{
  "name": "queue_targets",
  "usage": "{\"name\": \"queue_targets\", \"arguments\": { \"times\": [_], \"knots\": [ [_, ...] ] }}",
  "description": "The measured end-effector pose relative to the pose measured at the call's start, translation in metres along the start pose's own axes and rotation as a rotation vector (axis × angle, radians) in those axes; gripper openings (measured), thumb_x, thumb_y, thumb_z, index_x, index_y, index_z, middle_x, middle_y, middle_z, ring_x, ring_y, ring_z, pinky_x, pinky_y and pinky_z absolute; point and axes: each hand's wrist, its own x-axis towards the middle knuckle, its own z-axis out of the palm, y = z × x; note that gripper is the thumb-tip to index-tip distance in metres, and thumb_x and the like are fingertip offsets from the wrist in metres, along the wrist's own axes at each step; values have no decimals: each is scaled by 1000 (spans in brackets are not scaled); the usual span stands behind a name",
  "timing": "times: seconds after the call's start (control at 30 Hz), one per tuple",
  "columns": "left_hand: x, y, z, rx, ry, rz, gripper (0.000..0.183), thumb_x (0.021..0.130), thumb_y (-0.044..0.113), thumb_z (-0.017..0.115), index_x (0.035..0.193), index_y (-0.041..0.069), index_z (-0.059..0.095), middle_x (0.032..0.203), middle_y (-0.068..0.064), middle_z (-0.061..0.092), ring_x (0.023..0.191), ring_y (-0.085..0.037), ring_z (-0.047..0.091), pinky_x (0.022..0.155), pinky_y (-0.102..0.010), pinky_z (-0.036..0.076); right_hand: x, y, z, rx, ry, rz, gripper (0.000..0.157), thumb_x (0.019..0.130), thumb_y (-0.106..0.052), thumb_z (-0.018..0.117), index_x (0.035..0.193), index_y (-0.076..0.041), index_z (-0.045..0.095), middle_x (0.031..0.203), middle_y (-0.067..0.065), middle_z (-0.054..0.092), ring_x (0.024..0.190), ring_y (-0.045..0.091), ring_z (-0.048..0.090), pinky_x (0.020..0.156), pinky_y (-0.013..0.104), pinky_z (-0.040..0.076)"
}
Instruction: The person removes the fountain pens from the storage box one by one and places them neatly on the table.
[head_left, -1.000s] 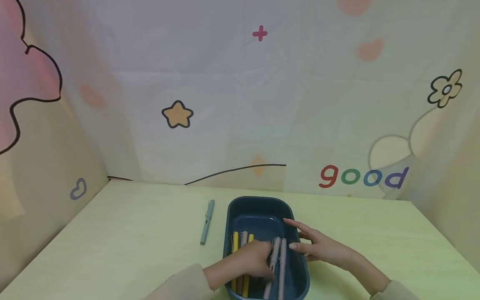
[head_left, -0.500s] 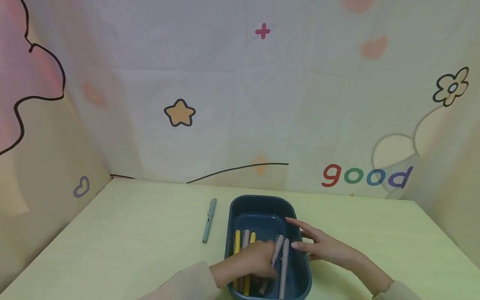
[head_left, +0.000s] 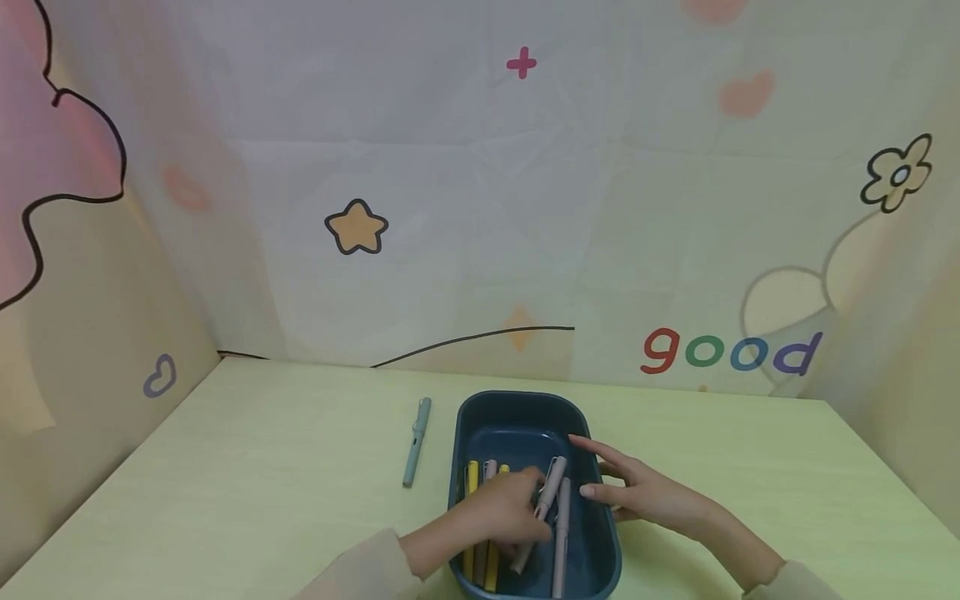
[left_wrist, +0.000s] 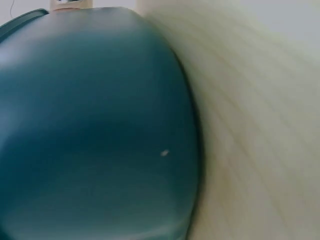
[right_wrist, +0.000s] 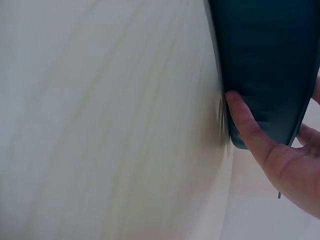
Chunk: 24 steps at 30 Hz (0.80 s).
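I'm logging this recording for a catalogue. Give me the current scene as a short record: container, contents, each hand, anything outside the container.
Container: blue bin on the table
Visible contents: two yellow pens, three grey pens; partly hidden
Left hand: inside the bin, holding a tilted grey pen
Right hand: on the bin's right wall, fingers at the rim and outside
Outside: teal pen, lying left of the bin

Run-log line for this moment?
left hand: holds tilted lilac pen in box | right hand: holds box's right side | also inside: yellow pens, other lilac pens | outside: teal pen, left of box
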Motion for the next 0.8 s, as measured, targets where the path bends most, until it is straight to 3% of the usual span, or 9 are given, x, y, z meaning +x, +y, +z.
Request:
{"name": "queue_targets", "arguments": {
  "times": [0.4,0.8],
  "knots": [
    [-12,-3,-13,-178,36,67,58,77,1,65,130,5,44,75,-3,58,56,-16,59,45,-29,51,0,1,1,18,12,-12,68,91,-27,55,146,-19,17,146,29,6,128,53,10,85,53,46],
    [-25,-9,-40,-304,142,126,59,78,2,66,133,4,44,81,-7,58,59,-17,61,49,-31,53,1,2,4,2,53,-13,68,90,-27,56,146,-16,19,146,29,11,127,54,16,83,51,48]
  ]
}}
